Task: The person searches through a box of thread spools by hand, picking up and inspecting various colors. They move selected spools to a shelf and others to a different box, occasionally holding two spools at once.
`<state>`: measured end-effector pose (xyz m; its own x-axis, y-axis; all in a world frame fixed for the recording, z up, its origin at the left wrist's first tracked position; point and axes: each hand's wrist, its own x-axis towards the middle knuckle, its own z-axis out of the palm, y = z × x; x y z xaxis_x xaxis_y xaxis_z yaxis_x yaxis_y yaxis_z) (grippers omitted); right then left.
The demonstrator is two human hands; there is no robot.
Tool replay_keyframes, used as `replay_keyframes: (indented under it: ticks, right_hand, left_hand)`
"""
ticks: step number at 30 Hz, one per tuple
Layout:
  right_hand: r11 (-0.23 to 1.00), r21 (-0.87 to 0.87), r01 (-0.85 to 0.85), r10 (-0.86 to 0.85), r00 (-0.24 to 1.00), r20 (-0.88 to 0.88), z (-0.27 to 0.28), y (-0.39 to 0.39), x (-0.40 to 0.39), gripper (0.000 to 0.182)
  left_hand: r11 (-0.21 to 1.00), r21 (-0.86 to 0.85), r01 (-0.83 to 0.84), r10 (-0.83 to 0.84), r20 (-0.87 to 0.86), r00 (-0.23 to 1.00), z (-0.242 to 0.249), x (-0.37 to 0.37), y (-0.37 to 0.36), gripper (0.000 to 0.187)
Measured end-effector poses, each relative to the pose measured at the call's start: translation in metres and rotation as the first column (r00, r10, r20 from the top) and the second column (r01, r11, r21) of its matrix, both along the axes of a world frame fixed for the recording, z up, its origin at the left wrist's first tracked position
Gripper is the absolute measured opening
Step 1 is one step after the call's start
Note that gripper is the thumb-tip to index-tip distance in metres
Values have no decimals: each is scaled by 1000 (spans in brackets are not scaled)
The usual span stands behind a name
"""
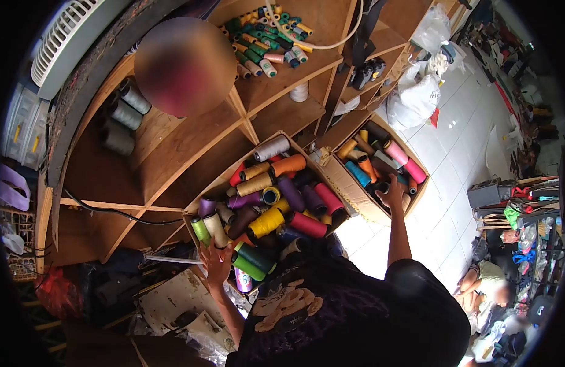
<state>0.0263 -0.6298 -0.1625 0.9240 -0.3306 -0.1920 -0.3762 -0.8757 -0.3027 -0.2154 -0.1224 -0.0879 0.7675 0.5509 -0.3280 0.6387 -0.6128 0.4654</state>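
My left hand (216, 262) rests at the near left corner of a large cardboard box (350, 221), fingers spread, beside a cream thread spool (216, 229) and a bright green spool (251, 267). Purple, yellow, orange and other thread spools fill this box in a loose heap. Over a smaller cardboard box (424, 199) to the right, my right hand (392, 193) reaches down with its fingers apart. Under and around that hand lie dark spools, an orange spool (365, 166) and a pink spool (415, 171). Whether its fingertips touch a spool cannot be made out.
Wooden shelves (191, 162) rise behind the boxes, with grey spools (127, 114) and many small coloured spools (276, 43) in them. White bags (415, 92) lie on the tiled floor. Another person (487, 284) sits low at the right.
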Motion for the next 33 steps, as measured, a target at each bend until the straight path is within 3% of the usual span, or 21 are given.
replay_keyframes:
  ticks: [5, 8, 11, 15, 17, 18, 20, 25, 26, 30, 32, 33]
  right_hand:
    - [998, 12, -61, 60, 993, 97, -23, -15, -4, 72]
    - [982, 45, -181, 163, 952, 259, -29, -24, -11, 59]
    - [987, 54, -149, 114, 906, 408, -12, -22, -15, 47]
    - [936, 350, 37, -169, 920, 354, 9, -33, -12, 38]
    - [858, 514, 16, -265, 870, 415, 10, -43, -8, 34]
    - [686, 728, 5, -387, 850, 359, 39, -24, -9, 30]
    - [482, 874, -57, -423, 859, 289, 66, -9, -7, 31]
    - [32, 992, -121, -423, 898, 123, 98, 38, 2, 39]
    - [95, 991, -91, -471, 873, 125, 87, 45, 6, 42]
    - [36, 999, 22, -478, 878, -2, 76, 52, 10, 45]
    - [94, 995, 16, -586, 809, 43, 58, 41, 6, 44]
    - [51, 998, 37, -627, 779, 3, 48, 31, 4, 42]
  left_hand:
    - [1000, 16, -2, 2, -2, 1000, -6, -1, 2, 73]
    - [1000, 17, 4, -4, 3, 1000, -8, -2, 3, 72]
    - [1000, 18, 15, -15, -9, 1000, -6, -1, 3, 71]
    - [1000, 11, 20, -20, -36, 999, -3, 1, 4, 72]
    - [999, 18, 31, -30, -24, 999, -9, 0, 8, 73]
    - [999, 22, 38, -38, -20, 999, -10, 0, 9, 73]
    - [993, 106, 43, -39, -42, 998, -6, 3, 7, 69]
    - [986, 166, 16, -19, 18, 1000, 16, 20, -8, 67]
    - [989, 145, 13, -20, 48, 999, 21, 23, -10, 68]
    - [990, 141, 27, -44, 117, 992, 32, 32, -27, 65]
    - [991, 130, 30, -46, 119, 992, 33, 31, -29, 63]
    - [992, 122, 24, -37, 112, 993, 31, 30, -29, 63]
